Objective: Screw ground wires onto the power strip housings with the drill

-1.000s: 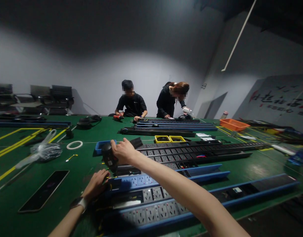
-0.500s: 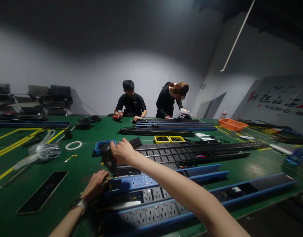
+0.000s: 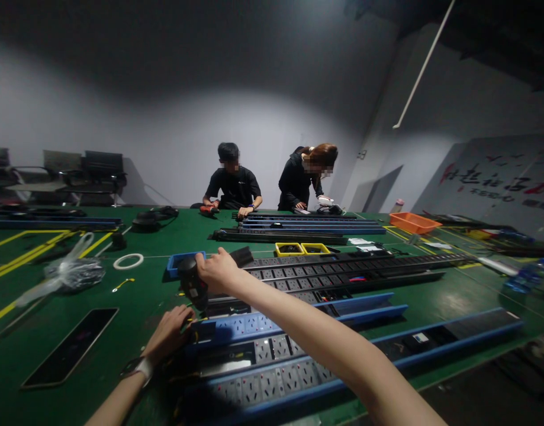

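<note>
My right hand (image 3: 219, 272) is wrapped round a black cordless screwdriver (image 3: 194, 283), held upright over the left end of a blue power strip (image 3: 249, 323). Below it, my left hand (image 3: 170, 332), with a watch on the wrist, has its fingers curled at that same end. What those fingertips pinch is hidden in shadow. Nearer to me lie a strip with black sockets (image 3: 272, 349) and a blue-edged socket strip (image 3: 263, 386). My right forearm covers part of the strips.
Left of my hands are a phone (image 3: 71, 348), a plastic bag (image 3: 74, 273) and a white ring (image 3: 128, 261). Beyond stand a blue bin (image 3: 174, 266), yellow bins (image 3: 289, 249) and an orange tray (image 3: 414, 223). Two co-workers (image 3: 236, 184) work across the green table.
The whole view has shifted slightly, so most things appear a little further left. Both hands and the screwdriver keep nearly the same place over the strip's end.
</note>
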The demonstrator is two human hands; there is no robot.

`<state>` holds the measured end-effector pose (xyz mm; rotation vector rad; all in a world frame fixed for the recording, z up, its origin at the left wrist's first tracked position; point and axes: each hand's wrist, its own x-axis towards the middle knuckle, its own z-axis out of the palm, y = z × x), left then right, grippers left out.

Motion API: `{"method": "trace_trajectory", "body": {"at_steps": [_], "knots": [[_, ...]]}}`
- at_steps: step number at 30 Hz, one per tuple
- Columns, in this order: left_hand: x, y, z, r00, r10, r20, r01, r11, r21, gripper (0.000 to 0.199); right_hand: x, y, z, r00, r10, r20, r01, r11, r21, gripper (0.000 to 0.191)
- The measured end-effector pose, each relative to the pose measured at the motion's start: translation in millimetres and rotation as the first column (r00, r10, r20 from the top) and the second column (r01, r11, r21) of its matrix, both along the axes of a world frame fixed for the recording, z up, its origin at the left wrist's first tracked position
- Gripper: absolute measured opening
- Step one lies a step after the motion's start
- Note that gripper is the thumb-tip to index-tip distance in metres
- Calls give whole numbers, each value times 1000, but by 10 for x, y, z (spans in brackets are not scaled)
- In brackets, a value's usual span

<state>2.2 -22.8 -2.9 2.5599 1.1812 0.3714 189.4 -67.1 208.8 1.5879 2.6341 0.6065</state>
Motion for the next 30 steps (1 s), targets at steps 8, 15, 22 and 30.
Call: {"method": "trace_trajectory", "body": {"at_steps": [8, 15, 22, 30], "knots": [[-9, 53, -65, 1000, 1, -8, -1, 1000, 8, 30, -11, -15, 44, 999, -30, -34, 30, 999, -13, 52], [-15, 10, 10, 1000, -19, -13, 20, 999, 26, 20, -29, -76, 106, 976, -214, -39, 212, 976, -56, 19], [5, -25, 83, 1000, 1, -15, -1, 999, 32, 20, 253, -44, 57, 993, -117, 6, 118, 992, -52, 53], [5, 16, 1, 999, 31, 12, -31, 999, 41, 23, 382, -79, 132, 1000, -9, -15, 8, 997, -80, 42]]}}
